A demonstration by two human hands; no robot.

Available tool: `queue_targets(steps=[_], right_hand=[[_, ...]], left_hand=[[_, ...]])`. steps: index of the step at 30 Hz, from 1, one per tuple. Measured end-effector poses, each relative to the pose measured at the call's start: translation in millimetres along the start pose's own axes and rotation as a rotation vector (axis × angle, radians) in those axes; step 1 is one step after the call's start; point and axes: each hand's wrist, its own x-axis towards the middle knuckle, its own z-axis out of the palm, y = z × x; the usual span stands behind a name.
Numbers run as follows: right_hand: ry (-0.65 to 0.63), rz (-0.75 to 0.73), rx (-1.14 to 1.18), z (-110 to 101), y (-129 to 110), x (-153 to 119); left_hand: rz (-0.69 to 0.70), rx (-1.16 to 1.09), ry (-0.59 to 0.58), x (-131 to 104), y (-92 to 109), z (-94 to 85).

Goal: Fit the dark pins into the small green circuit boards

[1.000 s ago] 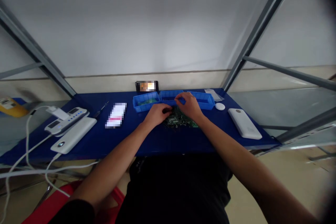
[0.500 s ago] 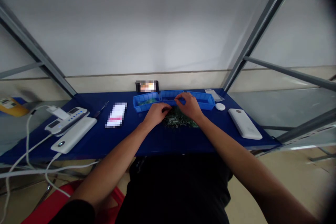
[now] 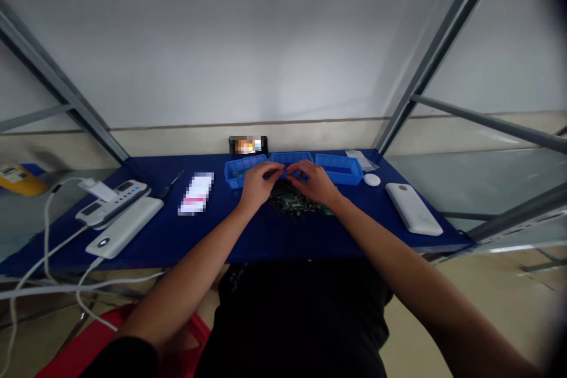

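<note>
My left hand (image 3: 261,182) and my right hand (image 3: 313,181) meet almost fingertip to fingertip above the far side of a pile of small green and dark pieces (image 3: 292,201). Both are closed in a pinch; whatever is between their fingers is too small to name. Behind them stand three blue bins: the left bin (image 3: 231,173) with some green pieces in it, the middle bin (image 3: 291,157), partly hidden by my hands, and the right bin (image 3: 339,169).
On the blue table (image 3: 177,242) lie a blurred-out phone (image 3: 196,194), a thin tool (image 3: 170,185), a power strip (image 3: 113,204), a white power bank (image 3: 125,228), a white disc (image 3: 371,180) and another power bank (image 3: 413,209). A second phone (image 3: 248,146) stands at the back.
My left hand has risen slightly and turned inward, away from the pile. My right hand has moved left, so the fingertips of both hands are now close together.
</note>
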Motion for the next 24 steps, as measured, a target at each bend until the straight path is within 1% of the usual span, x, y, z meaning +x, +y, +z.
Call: queue_targets(steps=[5, 8, 12, 15, 18, 21, 24], right_hand=[[-0.092, -0.011, 0.020, 2.3, 2.8, -2.1], [-0.099, 0.015, 0.051, 4.2, 5.0, -2.9], [-0.063, 0.091, 0.132, 4.6, 4.1, -2.0], [-0.038, 0.149, 0.164, 3.1, -0.4, -0.6], [-0.006, 0.159, 0.163, 1.6, -4.8, 0.5], [0.031, 0.146, 0.134, 0.8, -5.0, 0.7], [0.124, 0.158, 0.035, 0.3, -1.3, 0.5]], left_hand=[[-0.120, -0.189, -0.034, -1.2, -1.9, 3.7], [-0.169, -0.269, -0.041, -1.6, -2.9, 5.1], [-0.208, -0.352, -0.055, 0.0, -4.8, 5.6], [-0.207, -0.388, -0.046, 1.7, -5.4, 6.1], [-0.198, -0.410, -0.025, 2.9, -5.3, 6.9], [-0.193, -0.366, -0.031, 2.8, -4.6, 6.9], [-0.184, -0.287, -0.020, 0.7, -2.0, 5.4]])
